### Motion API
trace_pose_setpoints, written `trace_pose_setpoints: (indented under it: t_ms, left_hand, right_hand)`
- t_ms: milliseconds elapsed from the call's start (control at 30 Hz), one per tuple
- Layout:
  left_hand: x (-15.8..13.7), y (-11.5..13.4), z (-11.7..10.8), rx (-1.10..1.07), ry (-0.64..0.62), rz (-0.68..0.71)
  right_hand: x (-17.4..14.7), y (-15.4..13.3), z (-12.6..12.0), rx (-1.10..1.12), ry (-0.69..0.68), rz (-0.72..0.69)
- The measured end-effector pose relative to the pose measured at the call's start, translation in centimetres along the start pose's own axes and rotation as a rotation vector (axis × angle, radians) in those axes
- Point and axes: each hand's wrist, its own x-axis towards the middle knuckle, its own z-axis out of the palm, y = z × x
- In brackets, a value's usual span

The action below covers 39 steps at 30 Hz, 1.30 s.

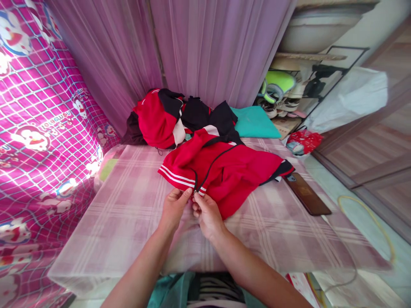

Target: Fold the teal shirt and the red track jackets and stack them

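Observation:
A red jacket [237, 171] with white-striped hem and a dark zip lies spread on the table in front of me. My left hand [176, 204] pinches the striped hem beside the lower end of the zip. Close by on the right, my right hand [207, 211] has its thumb and fingers closed on the zip's other edge, at the metal zip end [195, 192]. The two hands almost meet there. Both zip edges run upward and apart from my fingertips, so the front is unfastened above them.
Behind the jacket are a bundled red and black garment [157, 119] and a folded turquoise cloth [255, 122]. A phone [306, 194] with a white cable lies on the right of the checked tablecloth [128, 222]. A shoe rack [334, 72] stands beyond, with purple curtains [208, 51] at the back.

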Motion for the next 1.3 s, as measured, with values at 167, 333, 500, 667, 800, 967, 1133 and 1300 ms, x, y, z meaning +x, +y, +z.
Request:
trace_pose_setpoints:
  t_ms: [167, 333, 500, 667, 800, 967, 1133, 1300]
  left_hand:
    - [-0.2, 0.2, -0.7, 0.046, -0.015, -0.022]
    - [0.3, 0.5, -1.1, -0.007, -0.011, -0.07]
    - [0.7, 1.0, -0.3, -0.049, 0.001, -0.053]
    - [0.4, 0.7, 0.3, -0.062, 0.008, -0.037]
    - [0.0, 0.4, 0.4, -0.044, 0.014, 0.008]
    - [-0.2, 0.2, 0.3, 0.008, 0.025, 0.062]
    - [-0.1, -0.1, 0.2, 0.035, 0.002, 0.057]
    - [-0.3, 0.0, 0.3, 0.052, 0.014, 0.064]
  right_hand:
    - [0.8, -1.2, 0.2, 0.007, 0.067, -0.076]
    - [0.8, -1.6, 0.2, -0.034, 0.03, -0.002]
    - [-0.1, -0.7, 0.2, -0.049, -0.053, 0.024]
    - [-0.4, -0.5, 0.3, -0.021, -0.046, 0.037]
    - [-0.4, -0.2, 0.2, -0.025, -0.028, 0.024]
    - [-0.6, -0.1, 0.1, -0.016, -0.046, 0.029]
    - [-0.6, -0.1, 0.0, -0.006, -0.062, 0.038]
    - [-0.5, -0.1, -0.1, 0.021, -0.05, 0.04]
